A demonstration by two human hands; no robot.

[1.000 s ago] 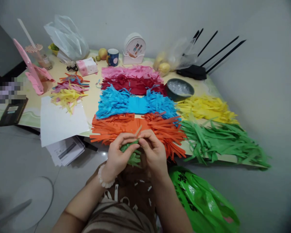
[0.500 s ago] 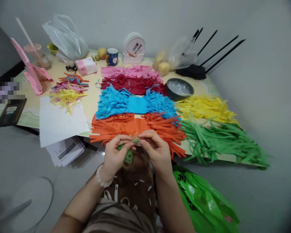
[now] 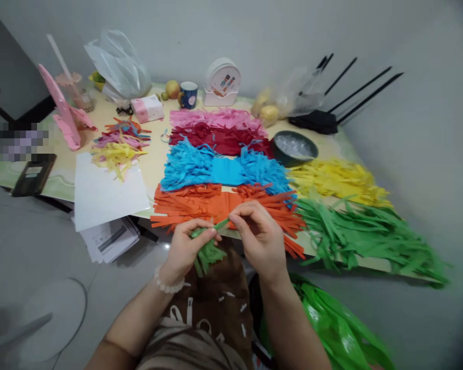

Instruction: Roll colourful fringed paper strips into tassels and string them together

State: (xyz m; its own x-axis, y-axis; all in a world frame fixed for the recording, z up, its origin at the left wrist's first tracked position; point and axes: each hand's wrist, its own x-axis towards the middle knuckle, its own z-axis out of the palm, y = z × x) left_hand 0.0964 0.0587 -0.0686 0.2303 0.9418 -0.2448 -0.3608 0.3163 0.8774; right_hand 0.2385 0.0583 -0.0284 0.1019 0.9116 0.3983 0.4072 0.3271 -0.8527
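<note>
In my left hand (image 3: 185,249) the thumb and fingers close on a small bunch of green paper strips (image 3: 208,257), whose ends hang below. One green strip stretches from it to my right hand (image 3: 260,239), which pinches its end between thumb and fingertips. Both hands are over my lap at the table's front edge. Just beyond them lies orange fringed paper (image 3: 189,203). Behind that are blue (image 3: 226,170), dark red (image 3: 216,140) and pink (image 3: 212,118) fringed papers in rows. Yellow (image 3: 339,180) and green (image 3: 370,231) fringed papers lie to the right.
A dark bowl (image 3: 277,154) stands right of the rows. Loose coloured strips (image 3: 118,154) lie partly on a white sheet (image 3: 108,203) at left. A mug (image 3: 188,95), tissue pack (image 3: 148,109) and pink stand (image 3: 67,131) sit farther back. A green plastic bag (image 3: 332,329) is below, right.
My right hand has drawn away to the right from my left, and a green strip now spans the gap. More of the green bunch shows below my left hand. The view has shifted slightly.
</note>
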